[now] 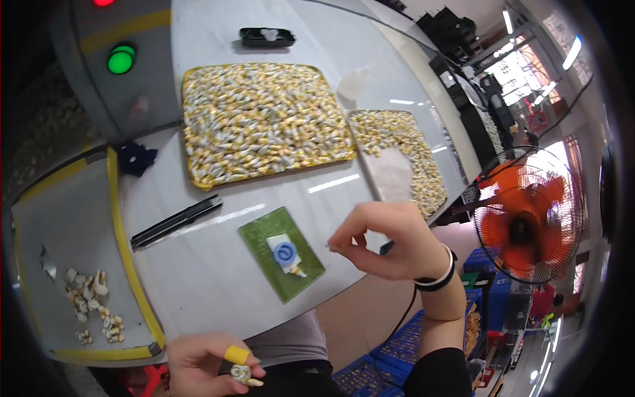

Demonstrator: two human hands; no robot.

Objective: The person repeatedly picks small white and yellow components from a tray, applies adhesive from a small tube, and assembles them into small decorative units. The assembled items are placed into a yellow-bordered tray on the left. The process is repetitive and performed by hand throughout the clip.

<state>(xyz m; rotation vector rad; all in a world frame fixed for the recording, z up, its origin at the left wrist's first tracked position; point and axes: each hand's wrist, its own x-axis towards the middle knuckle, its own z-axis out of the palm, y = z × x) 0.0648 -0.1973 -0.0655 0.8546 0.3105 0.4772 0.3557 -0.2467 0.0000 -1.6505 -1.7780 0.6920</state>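
My left hand (208,364), yellow tape round one finger, is closed on a small white-and-yellow shell-like cluster (242,374) near the table's front edge. My right hand (397,238), with bands at the wrist, pinches over the table's right side; a tiny bit shows at its fingertips, too small to name. Between the hands lies a green mat (291,281). On it sits a white square (278,242) bearing a blue coil (284,253), with a small white-and-yellow piece (297,271) beside it.
A large yellow-rimmed tray (190,173) full of shell-like pieces lies behind the mat. Right of it is a partly filled tray (390,172). A yellow-edged tray (142,278) at left holds several clusters. A black bar (175,221) lies between. An orange fan (526,228) stands right.
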